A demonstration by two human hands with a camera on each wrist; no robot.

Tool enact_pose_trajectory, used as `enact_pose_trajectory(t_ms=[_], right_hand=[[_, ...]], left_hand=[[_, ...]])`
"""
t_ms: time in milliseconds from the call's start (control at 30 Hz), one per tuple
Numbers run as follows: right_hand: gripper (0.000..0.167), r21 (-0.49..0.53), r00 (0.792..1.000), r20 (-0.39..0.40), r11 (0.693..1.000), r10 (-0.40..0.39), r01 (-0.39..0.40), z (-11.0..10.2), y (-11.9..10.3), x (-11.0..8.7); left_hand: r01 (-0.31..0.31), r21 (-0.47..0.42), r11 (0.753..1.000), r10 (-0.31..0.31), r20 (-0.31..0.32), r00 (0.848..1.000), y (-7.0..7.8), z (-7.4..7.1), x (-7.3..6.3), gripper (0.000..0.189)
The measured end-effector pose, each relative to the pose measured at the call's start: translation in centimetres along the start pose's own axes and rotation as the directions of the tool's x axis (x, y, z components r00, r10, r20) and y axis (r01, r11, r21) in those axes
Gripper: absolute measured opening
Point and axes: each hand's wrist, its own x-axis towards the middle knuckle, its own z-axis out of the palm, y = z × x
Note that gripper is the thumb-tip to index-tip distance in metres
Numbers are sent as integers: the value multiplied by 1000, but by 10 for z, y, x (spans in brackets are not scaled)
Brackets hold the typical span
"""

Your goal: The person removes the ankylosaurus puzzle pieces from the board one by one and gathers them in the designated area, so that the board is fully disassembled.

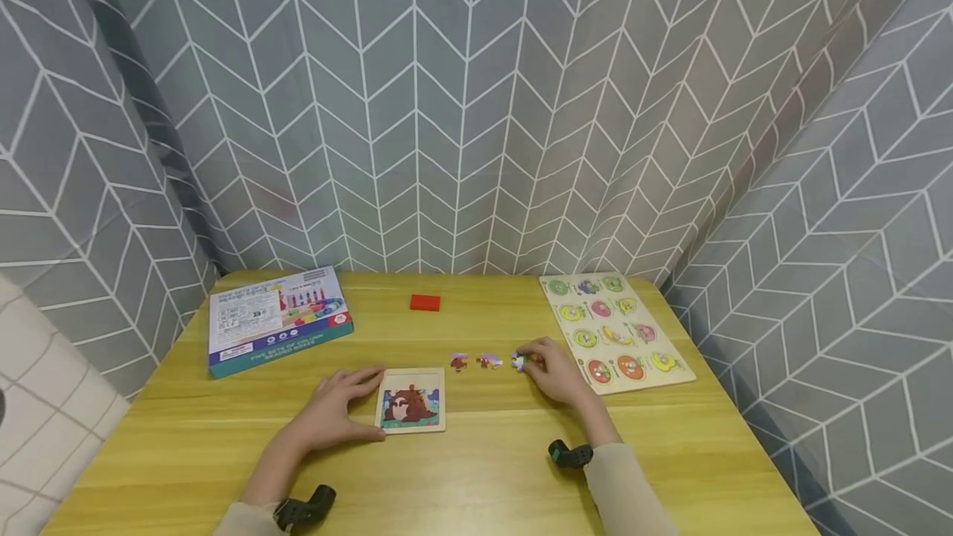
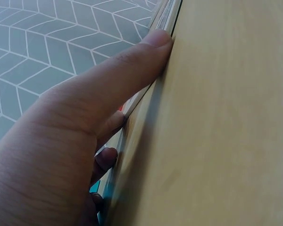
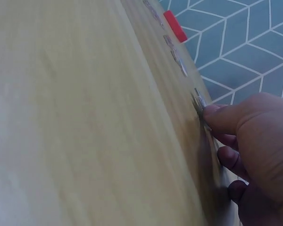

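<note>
Closest to me are the person's pale sleeves [image 1: 631, 493], with black wrist devices [image 1: 571, 455] at the cuffs. Beyond them, the right hand [image 1: 553, 370] pinches a small jigsaw piece [image 1: 519, 361] between thumb and finger; I can't tell whether it is clear of the table. That piece lies to the right of the square wooden puzzle tray [image 1: 442, 399] and slightly farther off, with two loose pieces [image 1: 489, 361] in a row between; the middle one is nearer the right hand. Their long axes are too small to judge. The left hand [image 1: 337, 410], thumb and fingers spread, grips the tray at its left corners. Inside, a reddish-brown animal fills the lower part, while the upper strip shows bare wood. A fruit peg board [image 1: 655, 379] at right holds its knobbed shapes; the beaded-box carton [image 1: 279, 319] at left hides its contents.
</note>
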Motion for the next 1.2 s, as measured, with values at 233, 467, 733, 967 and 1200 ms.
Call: enact_pose_trajectory(t_ms=[233, 467, 733, 967, 1200], right_hand=[[25, 18, 1000, -1, 1000, 9, -9, 1, 1, 0], [27, 30, 1000, 21, 999, 20, -21, 0, 2, 1], [34, 56, 1000, -17, 998, -6, 6, -5, -12, 5], [38, 97, 997, -9, 992, -76, 77, 14, -52, 17], [35, 166, 988, 61, 977, -143, 132, 48, -95, 24]], left_hand=[[6, -8, 1000, -6, 6, 1000, 1, -1, 1, 104], [7, -13, 1000, -7, 3, 1000, 0, -2, 1, 103], [3, -35, 999, -3, 6, 1000, 2, -1, 0, 103], [-6, -8, 1000, 6, 1, 1000, 3, -2, 0, 102], [-2, -4, 1000, 2, -4, 1000, 2, -2, 1, 102]])
